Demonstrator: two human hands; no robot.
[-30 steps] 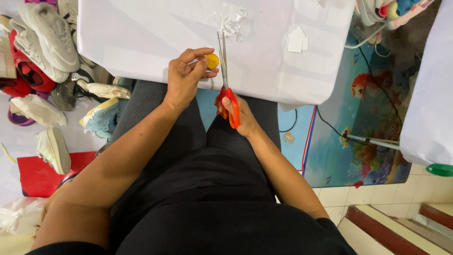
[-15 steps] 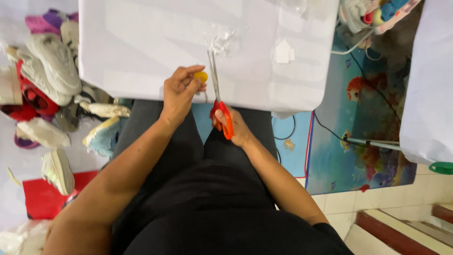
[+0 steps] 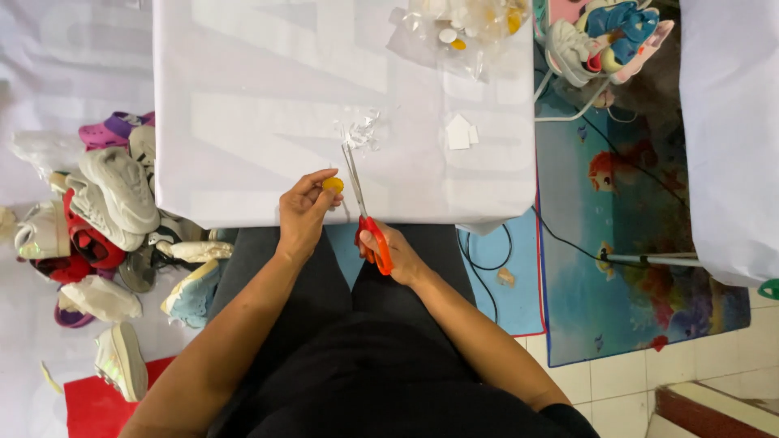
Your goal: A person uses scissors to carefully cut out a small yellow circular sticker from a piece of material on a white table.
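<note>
- Your left hand point(image 3: 304, 215) has its grip closed on a small yellow disc point(image 3: 333, 185), pinched between thumb and fingertips at the near edge of the table point(image 3: 243, 105).
- Your right hand point(image 3: 393, 253) has its grip wrapped through the orange handles of the scissors point(image 3: 363, 204); fingers closed on them, hand sits below the table edge, over your lap.
- Scissor blades run up and away from your right grip onto the white table top, just right of the disc. Blades look nearly together; can't tell whether they touch the disc.
- Beyond the blade tips: a crumpled scrap of clear plastic point(image 3: 361, 130) on the table, close to the tips.
- Further right of that scrap: a small white paper piece point(image 3: 459, 132), well apart from both grips.
- Far edge of the table, past both grips: a clear plastic bag point(image 3: 454, 28) holding small round pieces, white and yellow.
- Left of your left grip, on the floor: a pile of shoes point(image 3: 105, 211), white, red and purple mixed.
- Right of your right grip, on the floor: a blue mat with a fish print point(image 3: 625, 235), black cables across it, and more shoes point(image 3: 600, 36) at its far end.
- Your lap in dark clothing sits under both forearms.
</note>
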